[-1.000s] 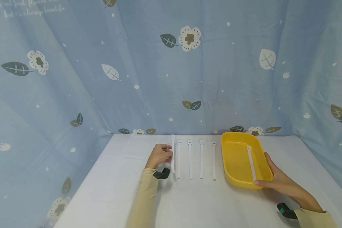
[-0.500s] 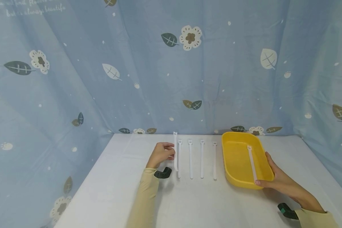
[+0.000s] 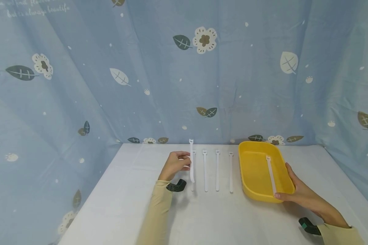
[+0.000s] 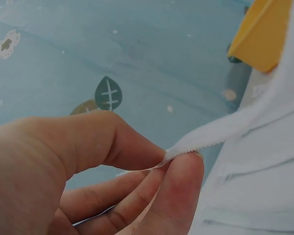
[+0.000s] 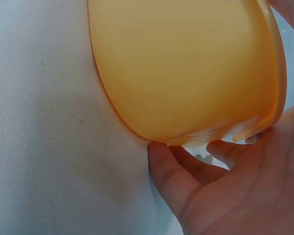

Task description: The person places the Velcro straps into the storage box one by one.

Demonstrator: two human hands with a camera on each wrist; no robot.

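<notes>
In the head view my left hand (image 3: 174, 165) pinches a white cable tie (image 3: 191, 166) between thumb and fingertips, its slotted head pointing away from me. The left wrist view shows the held tie's toothed edge (image 4: 206, 139) at the fingertips. This tie overlaps another cable tie (image 3: 192, 187) lying on the table. To its right, several white ties such as this one (image 3: 205, 173) lie side by side. My right hand (image 3: 303, 194) grips the near right corner of a yellow plastic tray (image 3: 244, 177), thumb at the rim and fingers against the outer wall. Inside the tray lies one cable tie (image 3: 271, 175).
A white cloth covers the table (image 3: 214, 221). Blue curtain (image 3: 159, 68) with leaves and flowers hangs behind the table and at both sides. The tray stands at the right, near the back edge.
My left hand has shifted slightly right with the cable tie, which now overlaps the leftmost tie on the table. The tie has turned to show its flat face. The right hand and tray stay put.
</notes>
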